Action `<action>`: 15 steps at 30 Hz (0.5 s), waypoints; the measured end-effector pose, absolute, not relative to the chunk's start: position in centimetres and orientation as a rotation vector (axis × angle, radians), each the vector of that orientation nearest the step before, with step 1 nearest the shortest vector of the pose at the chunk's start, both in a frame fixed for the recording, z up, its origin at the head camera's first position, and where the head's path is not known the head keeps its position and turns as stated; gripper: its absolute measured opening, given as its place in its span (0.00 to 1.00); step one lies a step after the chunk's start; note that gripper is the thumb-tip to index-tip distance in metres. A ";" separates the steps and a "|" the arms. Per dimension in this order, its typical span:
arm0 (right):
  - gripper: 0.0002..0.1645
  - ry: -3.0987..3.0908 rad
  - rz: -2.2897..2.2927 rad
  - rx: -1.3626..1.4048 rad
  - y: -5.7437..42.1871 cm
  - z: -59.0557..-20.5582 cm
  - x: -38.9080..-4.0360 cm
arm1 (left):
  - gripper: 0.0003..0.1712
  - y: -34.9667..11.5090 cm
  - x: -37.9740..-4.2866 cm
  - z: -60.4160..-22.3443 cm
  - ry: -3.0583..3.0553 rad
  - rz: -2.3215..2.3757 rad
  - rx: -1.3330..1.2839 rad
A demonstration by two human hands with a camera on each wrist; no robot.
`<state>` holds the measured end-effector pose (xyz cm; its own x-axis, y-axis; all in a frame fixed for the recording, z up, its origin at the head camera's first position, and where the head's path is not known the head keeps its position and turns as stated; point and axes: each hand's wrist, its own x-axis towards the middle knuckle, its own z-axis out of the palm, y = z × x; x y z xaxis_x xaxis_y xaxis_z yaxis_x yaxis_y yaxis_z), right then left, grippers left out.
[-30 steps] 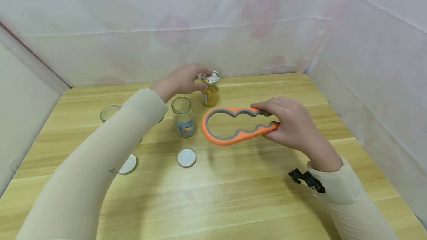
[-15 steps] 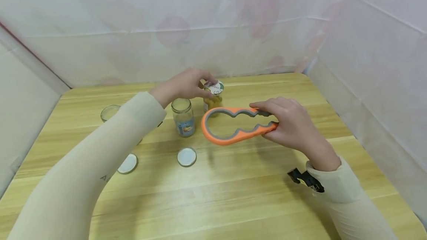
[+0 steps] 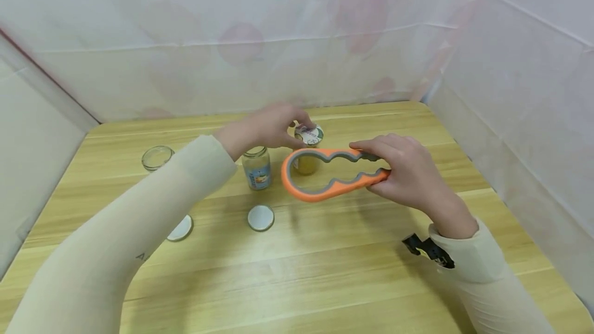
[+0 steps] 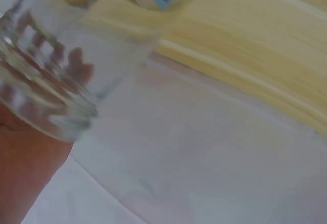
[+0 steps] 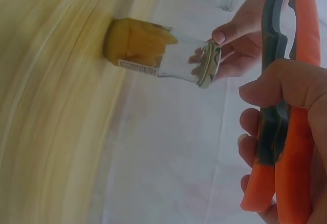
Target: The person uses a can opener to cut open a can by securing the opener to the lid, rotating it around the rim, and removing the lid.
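Observation:
A lidded glass jar with yellow-orange contents stands upright at the back middle of the table. My left hand pinches its patterned lid from the left, thumb and fingers at the rim, as the right wrist view shows. My right hand grips the handles of an orange and grey jar opener, held above the table. The opener's round loop overlaps the jar's lower part in the head view. An open glass jar with a blue label stands left of the lidded one, partly behind my left wrist.
A white lid lies in front of the blue-labelled jar. Further left, my left sleeve partly covers a second lid and another open glass jar. Fabric walls enclose the wooden table at back and sides.
My left hand has brought the lidded jar rightward and nearer to me, until it shows through the opener's loop. The right hand and opener have stayed almost in place.

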<state>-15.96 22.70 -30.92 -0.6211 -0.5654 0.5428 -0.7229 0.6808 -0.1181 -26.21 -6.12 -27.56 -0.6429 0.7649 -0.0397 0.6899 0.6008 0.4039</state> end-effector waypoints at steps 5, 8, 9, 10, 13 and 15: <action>0.36 -2.413 0.459 0.999 22.9 -30.7 -15.8 | 0.22 -5.3 -25.2 -27.6 2.605 0.448 1.296; 0.36 -2.403 0.460 1.009 23.0 -30.7 -15.7 | 0.24 -4.8 -24.6 -27.8 2.582 0.448 1.310; 0.36 -2.398 0.461 1.014 23.0 -30.7 -15.7 | 0.26 -4.6 -24.4 -27.8 2.570 0.462 1.314; 0.36 -2.392 0.462 1.019 23.0 -30.6 -15.6 | 0.26 -4.5 -24.3 -27.9 2.554 0.478 1.319; 0.36 -2.374 0.465 1.034 23.1 -30.6 -15.6 | 0.27 -4.3 -23.8 -27.9 2.516 0.534 1.309; 0.35 -2.361 0.469 1.047 23.0 -30.5 -15.6 | 0.26 -4.3 -23.6 -28.0 2.499 0.568 1.328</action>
<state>-15.58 23.05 -30.52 -0.5719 -0.5824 0.5777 -0.7588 0.6431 -0.1030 -23.60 -4.34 -28.04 -0.5514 0.8332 -0.0405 0.7340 0.5076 0.4513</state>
